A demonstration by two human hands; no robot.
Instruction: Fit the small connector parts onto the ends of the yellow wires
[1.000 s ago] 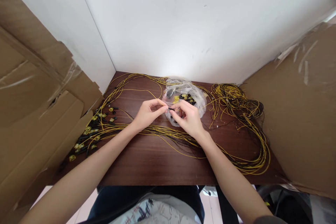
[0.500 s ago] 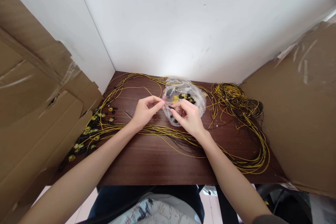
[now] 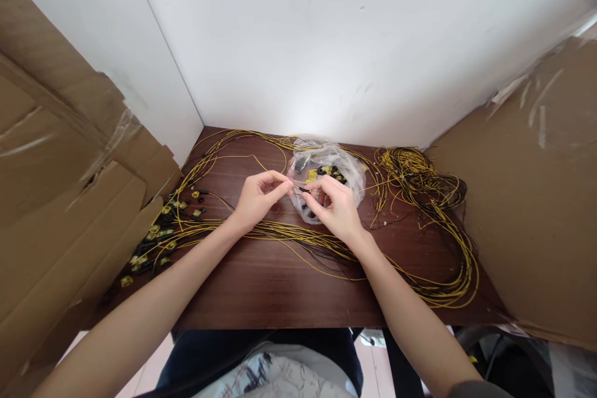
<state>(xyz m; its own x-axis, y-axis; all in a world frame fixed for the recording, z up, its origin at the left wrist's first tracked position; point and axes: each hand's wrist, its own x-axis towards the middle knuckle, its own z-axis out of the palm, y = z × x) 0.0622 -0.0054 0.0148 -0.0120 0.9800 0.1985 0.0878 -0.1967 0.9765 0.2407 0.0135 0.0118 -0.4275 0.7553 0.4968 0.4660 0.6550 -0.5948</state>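
My left hand (image 3: pixel 262 198) pinches a thin yellow wire (image 3: pixel 257 160) between thumb and fingers, just left of the plastic bag. Close beside it, my right hand (image 3: pixel 336 206) is closed on a small black part (image 3: pixel 304 190) whose tip shows between the two hands. The exact kind of this part is too small to tell. Beneath and behind the hands lies a clear plastic bag (image 3: pixel 357 189) with small yellow and black pieces (image 3: pixel 324 172) in it. A bundle of yellow and black wires (image 3: pixel 298 233) runs under both forearms.
Black connectors with yellow tabs (image 3: pixel 163 233) lie heaped at the table's left side. A tangled wire coil (image 3: pixel 410 168) sits at the right rear. Cardboard walls (image 3: pixel 527 199) flank the brown table (image 3: pixel 280 298), and a white panel (image 3: pixel 317 43) closes off the back.
Both hands keep nearly the same place and grip. The view has shifted very slightly; nothing else has visibly moved.
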